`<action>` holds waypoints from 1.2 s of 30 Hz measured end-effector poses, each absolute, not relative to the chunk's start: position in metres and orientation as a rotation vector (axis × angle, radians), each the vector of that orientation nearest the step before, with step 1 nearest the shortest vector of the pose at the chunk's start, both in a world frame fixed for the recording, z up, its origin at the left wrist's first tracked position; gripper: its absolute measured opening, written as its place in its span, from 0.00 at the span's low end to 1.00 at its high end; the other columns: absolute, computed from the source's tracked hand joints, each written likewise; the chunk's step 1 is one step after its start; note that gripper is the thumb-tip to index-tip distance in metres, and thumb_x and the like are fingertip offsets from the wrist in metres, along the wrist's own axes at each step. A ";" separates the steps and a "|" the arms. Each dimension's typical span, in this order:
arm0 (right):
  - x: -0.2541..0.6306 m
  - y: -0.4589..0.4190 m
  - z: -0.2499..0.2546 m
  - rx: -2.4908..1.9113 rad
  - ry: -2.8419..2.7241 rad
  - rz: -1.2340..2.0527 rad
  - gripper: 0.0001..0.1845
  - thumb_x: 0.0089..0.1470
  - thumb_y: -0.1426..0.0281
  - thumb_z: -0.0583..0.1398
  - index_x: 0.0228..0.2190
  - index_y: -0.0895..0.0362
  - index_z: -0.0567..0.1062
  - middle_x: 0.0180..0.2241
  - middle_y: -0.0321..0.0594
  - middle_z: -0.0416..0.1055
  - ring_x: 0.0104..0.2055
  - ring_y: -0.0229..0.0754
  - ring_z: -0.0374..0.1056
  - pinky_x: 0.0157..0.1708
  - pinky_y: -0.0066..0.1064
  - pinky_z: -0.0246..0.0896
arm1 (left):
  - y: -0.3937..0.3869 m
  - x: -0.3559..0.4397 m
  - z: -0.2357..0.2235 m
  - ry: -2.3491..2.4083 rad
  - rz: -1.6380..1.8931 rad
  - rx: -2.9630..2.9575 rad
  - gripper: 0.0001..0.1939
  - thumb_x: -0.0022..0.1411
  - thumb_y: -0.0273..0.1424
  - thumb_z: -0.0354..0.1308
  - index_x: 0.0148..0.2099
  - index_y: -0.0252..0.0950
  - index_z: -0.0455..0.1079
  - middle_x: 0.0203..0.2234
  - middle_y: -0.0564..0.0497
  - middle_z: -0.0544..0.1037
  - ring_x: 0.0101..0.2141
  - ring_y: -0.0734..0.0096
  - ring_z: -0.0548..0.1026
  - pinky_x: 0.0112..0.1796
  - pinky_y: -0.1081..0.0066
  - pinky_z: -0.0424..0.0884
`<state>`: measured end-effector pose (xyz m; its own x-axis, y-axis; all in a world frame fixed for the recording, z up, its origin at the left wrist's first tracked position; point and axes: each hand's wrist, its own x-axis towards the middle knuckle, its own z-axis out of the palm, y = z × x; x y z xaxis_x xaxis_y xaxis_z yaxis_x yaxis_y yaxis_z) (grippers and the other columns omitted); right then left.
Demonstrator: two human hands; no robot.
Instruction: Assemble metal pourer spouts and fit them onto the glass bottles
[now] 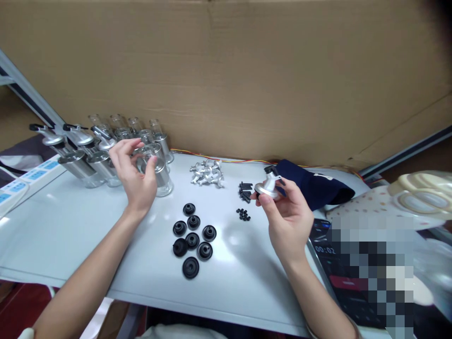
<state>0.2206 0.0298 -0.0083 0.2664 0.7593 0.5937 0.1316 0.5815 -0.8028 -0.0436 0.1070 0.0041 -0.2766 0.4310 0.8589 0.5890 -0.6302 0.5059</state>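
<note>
Our 2 bare forearms (319, 294) reach over the white rectangular table (240, 287) from its near edge. Our right hand (290, 217) grasps a silver metal spout top with a black lever (267, 188) between thumb and fingers, above the right half. Our left hand (133, 176) is open, thumb and fingers apart, at a clear glass bottle with a steel band (163, 176); we cannot tell whether they touch. More such bottles (79, 165) stand toward the far left corner, 3 wearing silver spout tops. Near the middle lie 8 round black plastic discs (192, 240); silver metal pieces (207, 173) are piled toward the far edge. Small black rings (243, 215) and black rods (245, 192) lie nearer the right edge.
</note>
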 end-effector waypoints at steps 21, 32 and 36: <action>0.219 0.019 0.000 -0.758 -1.344 0.052 0.29 0.59 0.58 0.54 0.61 0.46 0.57 0.58 0.52 0.59 0.43 0.53 0.72 0.35 0.47 0.72 | 0.029 0.067 0.034 -0.949 -2.048 -2.995 0.06 0.61 0.23 0.60 0.41 0.37 0.72 0.53 0.44 0.72 0.47 0.61 0.77 0.50 0.59 0.75; 0.220 0.017 0.005 -0.655 -1.654 -0.013 0.30 0.49 0.71 0.64 0.55 0.51 0.66 0.47 0.49 0.72 0.50 0.54 0.71 0.45 0.46 0.73 | 0.034 0.063 0.017 -0.800 -2.222 -3.172 0.33 0.55 0.20 0.64 0.56 0.48 0.54 0.52 0.47 0.70 0.48 0.68 0.75 0.49 0.67 0.74; 0.221 0.018 0.008 -0.653 -1.668 -0.015 0.27 0.49 0.72 0.65 0.52 0.51 0.69 0.44 0.47 0.75 0.46 0.51 0.73 0.41 0.43 0.74 | 0.044 0.058 0.021 -0.694 -1.869 -3.321 0.35 0.59 0.24 0.61 0.63 0.51 0.51 0.56 0.45 0.67 0.48 0.66 0.74 0.47 0.68 0.74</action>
<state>0.2208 0.0177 0.0080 -0.0569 0.4060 0.9121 0.4219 0.8378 -0.3466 0.0576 0.0439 0.0209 0.5381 0.5901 0.6019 -0.0544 -0.6883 0.7234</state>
